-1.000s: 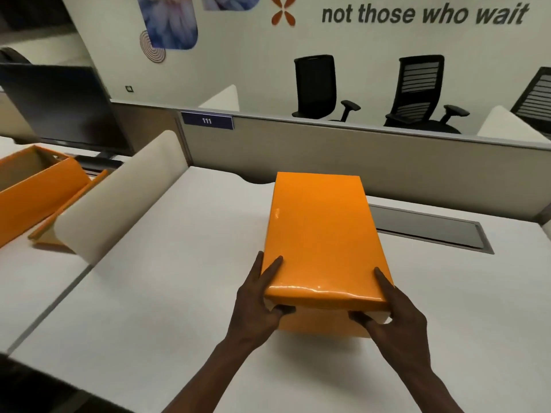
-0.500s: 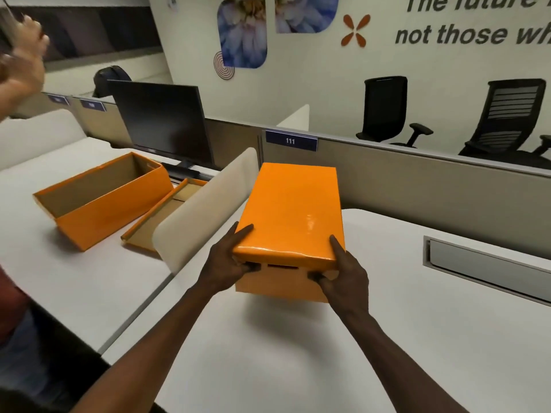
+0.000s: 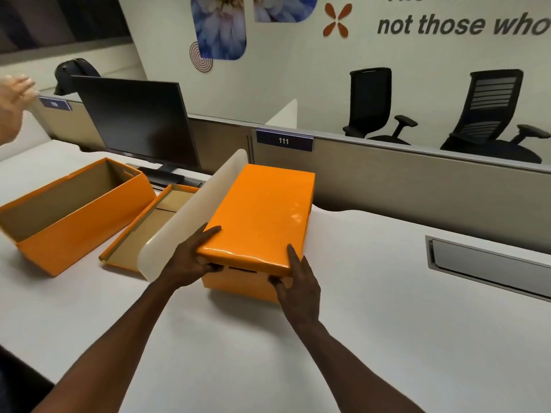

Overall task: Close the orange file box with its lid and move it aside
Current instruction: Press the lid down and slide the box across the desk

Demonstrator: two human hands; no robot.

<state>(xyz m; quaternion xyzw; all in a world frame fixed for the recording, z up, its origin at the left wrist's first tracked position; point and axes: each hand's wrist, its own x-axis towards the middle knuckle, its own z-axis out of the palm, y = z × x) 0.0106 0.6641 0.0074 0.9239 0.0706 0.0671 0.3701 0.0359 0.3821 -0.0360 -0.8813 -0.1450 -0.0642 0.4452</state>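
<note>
The orange file box (image 3: 238, 286) stands on the white desk (image 3: 372, 338) with its glossy orange lid (image 3: 262, 216) on top. It sits right against the cream divider panel (image 3: 190, 222). My left hand (image 3: 190, 260) grips the near left corner of the lid, thumb on top. My right hand (image 3: 298, 283) holds the near right corner, fingers under the lid's front edge. A handle slot shows in the box's front face between my hands.
On the neighbouring desk past the divider stand a second, open orange box (image 3: 74, 216) and its upturned lid (image 3: 149, 231), with a black monitor (image 3: 137, 120) behind. Another person's hand (image 3: 13, 105) is at the far left. A grey cable tray (image 3: 489, 263) lies to the right.
The closed box has slid left across the desk with both my hands on it, ending against the divider. My view has turned left, so the open box and monitor now show.
</note>
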